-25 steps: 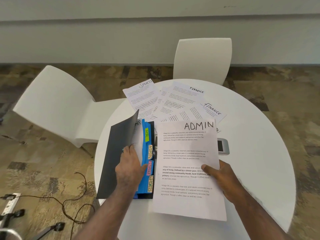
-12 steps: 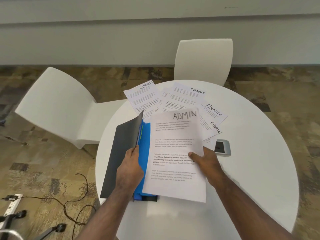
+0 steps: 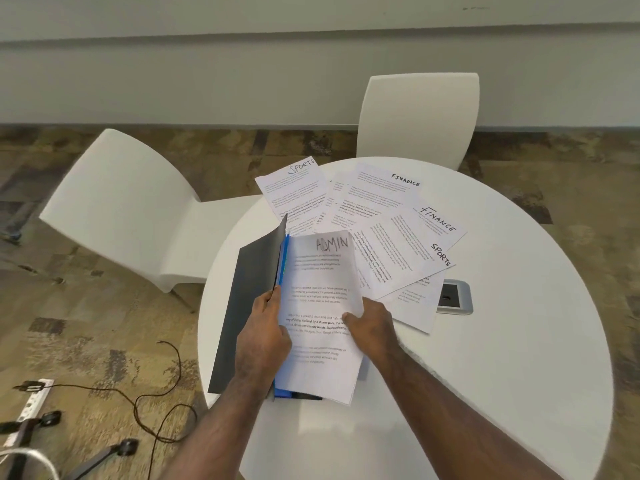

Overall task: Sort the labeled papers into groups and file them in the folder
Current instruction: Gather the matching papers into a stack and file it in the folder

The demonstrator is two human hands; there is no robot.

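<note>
The white printed sheet headed ADMIN (image 3: 320,306) lies lengthwise over the open dark grey folder with blue dividers (image 3: 247,306) on the round white desk (image 3: 502,341), its long axis running away from the person, parallel to the folder's spine. The right hand (image 3: 372,329) pinches the sheet's right edge, thumb on top. The left hand (image 3: 265,336) grips the raised cover and dividers just left of the sheet, so the gap it should slide into opens leftward. Loose SPORTS and FINANCE sheets (image 3: 381,216) lie fanned beyond.
</note>
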